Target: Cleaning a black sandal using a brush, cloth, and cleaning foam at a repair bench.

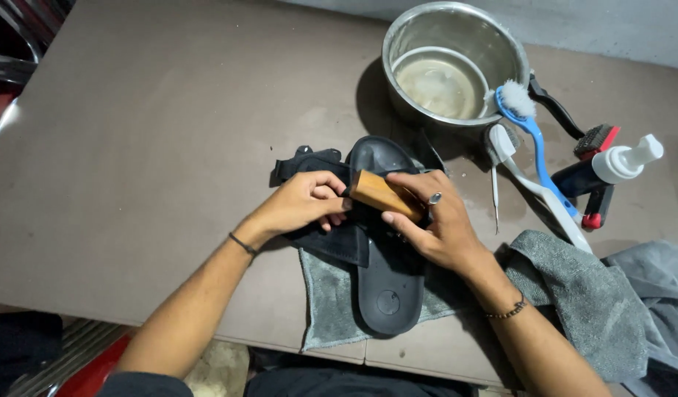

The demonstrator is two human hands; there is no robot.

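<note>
A black sandal [389, 283] lies on a grey cloth [326, 301] at the table's near edge, its toe toward the bowl. My left hand [302, 204] grips the sandal's black strap [309, 163]. My right hand [434, 220] is closed around a wooden-backed brush [379, 195], which rests across the sandal's middle. The brush's bristles are hidden beneath it.
A steel bowl [501, 51] with cloudy water stands at the back. To its right lie a blue brush [526, 121], a white brush [552, 206], a black and red brush [596, 140], a thin pick [494, 195] and a pump bottle [611, 167]. A grey towel [596, 294] lies at the right.
</note>
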